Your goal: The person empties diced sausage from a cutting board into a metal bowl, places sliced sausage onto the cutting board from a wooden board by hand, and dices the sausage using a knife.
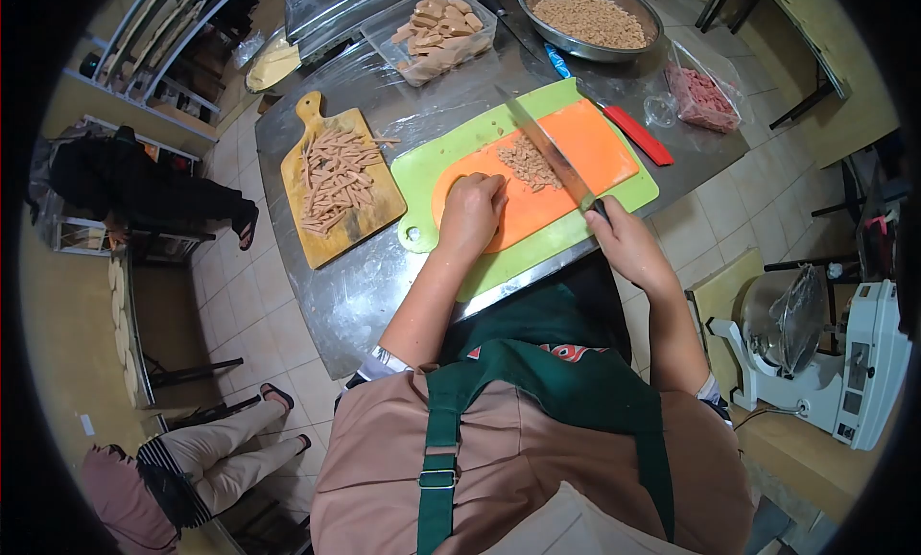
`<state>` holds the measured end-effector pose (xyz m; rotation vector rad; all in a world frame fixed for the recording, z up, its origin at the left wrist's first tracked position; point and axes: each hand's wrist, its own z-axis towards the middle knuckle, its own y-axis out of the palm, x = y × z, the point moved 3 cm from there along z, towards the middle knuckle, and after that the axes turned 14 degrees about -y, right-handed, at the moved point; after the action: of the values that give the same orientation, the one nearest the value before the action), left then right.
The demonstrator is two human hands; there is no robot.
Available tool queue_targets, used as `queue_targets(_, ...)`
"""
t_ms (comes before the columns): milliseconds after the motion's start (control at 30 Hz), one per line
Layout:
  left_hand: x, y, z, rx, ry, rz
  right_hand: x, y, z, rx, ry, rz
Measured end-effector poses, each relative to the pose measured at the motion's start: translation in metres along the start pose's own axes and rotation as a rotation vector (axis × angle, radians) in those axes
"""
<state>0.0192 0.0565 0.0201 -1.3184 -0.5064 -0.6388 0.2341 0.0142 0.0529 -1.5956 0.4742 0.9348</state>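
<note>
Gripping the knife point(549, 150) by its handle with my right hand point(622, 236) closed around it, I keep the blade angled over the pile of chopped sausage bits point(527, 162) on the orange mat point(556, 166). My left hand point(470, 210) rests curled, fingers tucked away from the edge, pinning the pieces beside the blade. More cut strips point(336, 176) wait on the wooden board point(338, 186), within easy reach to my left.

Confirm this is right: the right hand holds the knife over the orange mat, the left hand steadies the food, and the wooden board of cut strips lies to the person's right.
Wrong on one point: the head view shows the wooden board to the person's left. The right hand holds the knife over the orange mat, and the left hand steadies the food.
</note>
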Motion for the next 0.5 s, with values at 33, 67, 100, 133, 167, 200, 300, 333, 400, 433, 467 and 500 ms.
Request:
queue_targets(33, 0.001, 0.002, 0.001, -0.007, 0.007, 0.027, 0.002, -0.002, -0.001, 0.001, -0.001, -0.001)
queue_targets(67, 0.001, 0.005, 0.001, -0.006, 0.008, 0.027, 0.004, -0.004, -0.004, 0.013, -0.001, -0.007)
queue_targets(100, 0.004, 0.007, 0.004, -0.014, 0.026, 0.038, 0.005, -0.008, -0.003, 0.030, -0.005, -0.016)
queue_targets(133, 0.006, 0.010, 0.006, -0.025, 0.041, 0.049, 0.007, -0.009, -0.003, 0.033, -0.006, -0.020)
queue_targets(167, 0.006, 0.011, 0.004, -0.029, 0.038, 0.047, 0.009, -0.008, -0.006, 0.041, -0.004, -0.011)
queue_targets(200, 0.009, 0.010, 0.006, -0.039, 0.021, 0.071, 0.010, -0.009, -0.007, 0.053, -0.007, -0.004)
queue_targets(300, 0.015, 0.006, 0.005, -0.049, -0.005, 0.099, 0.010, -0.010, -0.010, 0.042, 0.020, -0.003)
queue_targets(333, 0.016, 0.005, 0.005, -0.047, -0.014, 0.102, 0.009, -0.012, -0.010, 0.046, 0.021, -0.001)
queue_targets(400, 0.018, 0.007, 0.003, 0.006, 0.047, 0.125, 0.009, -0.013, -0.013, 0.037, 0.041, 0.015)
queue_targets(433, 0.021, 0.008, 0.003, 0.064, 0.110, 0.144, 0.009, -0.014, -0.013, 0.040, 0.043, 0.017)
queue_targets(467, 0.023, 0.010, 0.002, 0.062, 0.113, 0.144, 0.008, -0.015, -0.014, 0.058, 0.030, 0.020)
queue_targets(500, 0.026, 0.012, 0.000, 0.085, 0.121, 0.179, 0.008, -0.016, -0.015, 0.077, 0.017, 0.021)
